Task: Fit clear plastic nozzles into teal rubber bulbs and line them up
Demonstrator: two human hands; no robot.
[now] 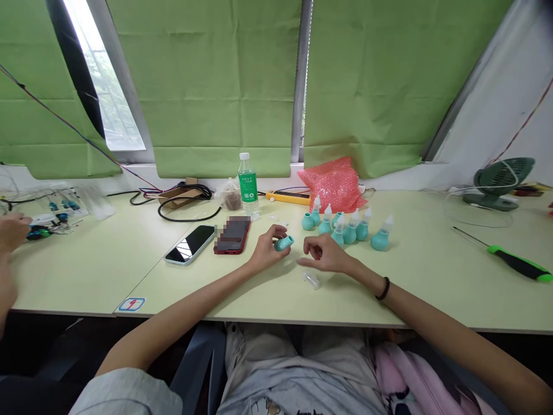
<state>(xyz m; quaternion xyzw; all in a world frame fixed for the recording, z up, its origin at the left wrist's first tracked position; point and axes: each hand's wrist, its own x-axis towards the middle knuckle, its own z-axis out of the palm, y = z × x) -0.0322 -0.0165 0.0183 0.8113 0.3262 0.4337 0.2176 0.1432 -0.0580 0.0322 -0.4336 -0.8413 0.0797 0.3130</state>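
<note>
My left hand (266,249) is closed around a teal squeeze bulb (284,243), tilted so its open neck points up and to the right. To its right, my right hand (327,253) hovers low over the table, fingers curled and thumb held apart, with nothing visible in it. A small clear plastic tip (311,280) lies on the table just below that hand. Behind it stand several teal nasal aspirators (380,237) with clear pointed tips. A teal bulb with no tip (307,221) sits at the left end of this group.
Two phones (190,245) lie left of my left hand. A water bottle (248,187), a pink bubble-wrap bag (332,184) and black cables (185,219) line the back. A screwdriver (514,259) and green fan (496,181) are rightward. Another person's hand (12,230) is far left.
</note>
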